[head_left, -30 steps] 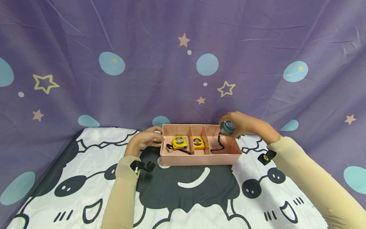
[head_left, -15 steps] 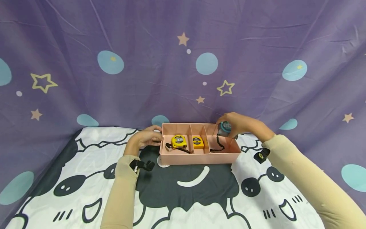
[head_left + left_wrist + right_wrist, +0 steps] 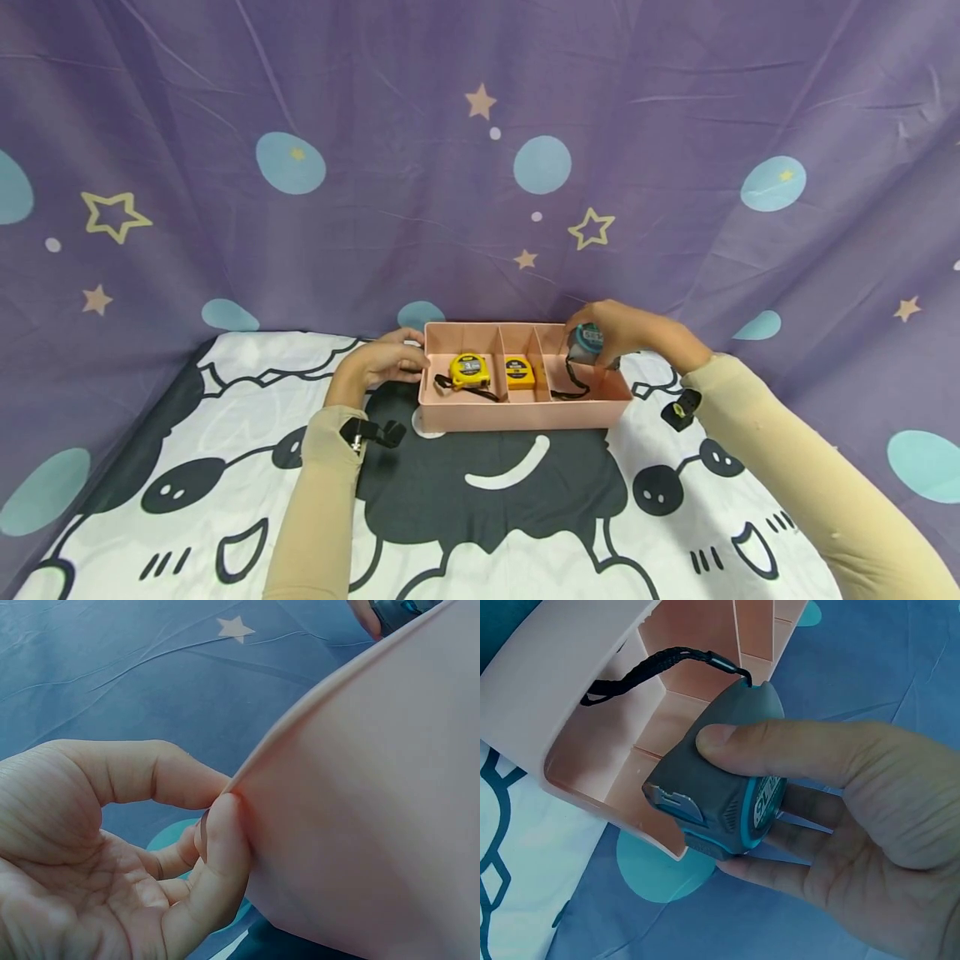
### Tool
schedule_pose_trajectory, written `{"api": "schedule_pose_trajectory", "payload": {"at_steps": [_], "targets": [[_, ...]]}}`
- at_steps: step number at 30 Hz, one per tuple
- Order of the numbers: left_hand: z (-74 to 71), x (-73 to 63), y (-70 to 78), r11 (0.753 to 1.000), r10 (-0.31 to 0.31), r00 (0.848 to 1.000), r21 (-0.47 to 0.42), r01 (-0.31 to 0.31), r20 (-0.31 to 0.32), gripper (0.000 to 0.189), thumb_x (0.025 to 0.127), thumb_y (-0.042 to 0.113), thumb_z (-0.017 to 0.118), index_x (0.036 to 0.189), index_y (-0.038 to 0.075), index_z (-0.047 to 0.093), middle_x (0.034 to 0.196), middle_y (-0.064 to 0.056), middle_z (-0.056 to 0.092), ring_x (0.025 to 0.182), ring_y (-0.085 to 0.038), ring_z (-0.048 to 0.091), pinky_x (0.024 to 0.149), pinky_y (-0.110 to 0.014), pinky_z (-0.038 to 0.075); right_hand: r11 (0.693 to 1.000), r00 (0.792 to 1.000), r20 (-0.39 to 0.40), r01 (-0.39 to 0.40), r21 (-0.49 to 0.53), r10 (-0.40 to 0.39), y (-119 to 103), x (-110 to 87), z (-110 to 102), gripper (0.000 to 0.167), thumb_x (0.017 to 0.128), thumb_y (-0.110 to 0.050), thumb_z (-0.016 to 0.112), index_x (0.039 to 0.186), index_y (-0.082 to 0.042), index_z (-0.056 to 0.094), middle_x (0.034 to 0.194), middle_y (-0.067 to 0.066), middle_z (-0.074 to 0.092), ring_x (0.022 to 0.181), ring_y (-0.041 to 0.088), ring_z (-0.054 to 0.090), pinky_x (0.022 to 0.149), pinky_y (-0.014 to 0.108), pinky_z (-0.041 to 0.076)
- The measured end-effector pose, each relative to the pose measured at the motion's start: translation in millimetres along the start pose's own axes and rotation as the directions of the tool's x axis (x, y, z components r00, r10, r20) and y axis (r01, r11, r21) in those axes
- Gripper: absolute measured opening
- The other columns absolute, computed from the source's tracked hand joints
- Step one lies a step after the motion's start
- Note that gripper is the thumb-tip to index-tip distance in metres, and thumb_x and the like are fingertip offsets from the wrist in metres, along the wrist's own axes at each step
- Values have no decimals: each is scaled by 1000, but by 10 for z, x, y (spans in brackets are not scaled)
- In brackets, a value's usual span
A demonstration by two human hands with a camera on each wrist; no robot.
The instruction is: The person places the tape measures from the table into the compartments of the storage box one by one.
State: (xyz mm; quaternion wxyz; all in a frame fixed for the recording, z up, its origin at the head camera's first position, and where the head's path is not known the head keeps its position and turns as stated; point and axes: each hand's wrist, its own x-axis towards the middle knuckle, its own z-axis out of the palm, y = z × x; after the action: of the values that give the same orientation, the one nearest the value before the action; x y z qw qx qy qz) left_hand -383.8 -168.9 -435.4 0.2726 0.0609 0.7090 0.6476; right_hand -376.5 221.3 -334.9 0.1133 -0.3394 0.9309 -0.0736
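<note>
My right hand (image 3: 618, 327) grips a grey and teal tape measure (image 3: 720, 765) between thumb and fingers, at the right compartment of a pink divided box (image 3: 525, 417). The tape's black wrist strap (image 3: 656, 667) hangs into that compartment. In the left wrist view, my left hand (image 3: 97, 847) pinches the edge of the box at its left end with thumb and forefinger. A yellow tape measure (image 3: 469, 370) with a black strap lies in the left compartment. In the narrow middle one sits a smaller, squarish yellow tape measure (image 3: 520, 374).
The box stands on a sheep-patterned black and white cloth (image 3: 540, 517), close to its back edge. Behind it hangs a purple curtain (image 3: 420, 217) with stars and blue spots. Black camera mounts (image 3: 372, 433) sit on both wrists.
My right hand has lowered the grey and teal tape measure slightly and moved it left, deeper into the right compartment. The left hand keeps its place on the box.
</note>
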Motion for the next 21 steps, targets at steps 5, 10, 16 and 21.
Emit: {"api": "schedule_pose_trajectory", "payload": {"at_steps": [5, 10, 16, 21], "targets": [[-22, -12, -9, 999, 40, 998, -24, -39, 40, 60, 79, 9, 75, 125, -1, 38, 116, -19, 61, 92, -16, 68, 78, -28, 61, 1000, 1000, 9, 5, 11, -5, 37, 29, 38, 69, 63, 5, 87, 129, -3, 68, 126, 16, 69, 105, 27, 63, 86, 41, 57], [7, 25, -1, 1000, 3, 1000, -13, -3, -5, 58, 83, 3, 67, 132, -1, 36, 119, -20, 61, 92, -16, 67, 78, -26, 60, 999, 1000, -1, 30, 19, -30, 74, 46, 89, 67, 63, 3, 86, 127, -3, 68, 122, 16, 69, 102, 27, 63, 85, 41, 56], [5, 23, 16, 1000, -22, 1000, -11, 22, -21, 59, 87, -1, 62, 137, -4, 32, 114, -15, 62, 92, -17, 67, 76, -26, 60, 998, 999, -12, 35, 55, -34, 121, 61, 176, 63, 61, 5, 86, 122, -3, 71, 118, 13, 71, 102, 27, 64, 88, 44, 56], [14, -3, 23, 1000, -17, 1000, -2, 17, -14, 58, 87, 0, 63, 137, -3, 33, 119, -17, 60, 95, -18, 67, 80, -29, 60, 997, 999, 5, 35, 71, -35, 146, 67, 241, 61, 61, 5, 85, 119, -6, 72, 115, 11, 70, 102, 27, 62, 89, 44, 55]]}}
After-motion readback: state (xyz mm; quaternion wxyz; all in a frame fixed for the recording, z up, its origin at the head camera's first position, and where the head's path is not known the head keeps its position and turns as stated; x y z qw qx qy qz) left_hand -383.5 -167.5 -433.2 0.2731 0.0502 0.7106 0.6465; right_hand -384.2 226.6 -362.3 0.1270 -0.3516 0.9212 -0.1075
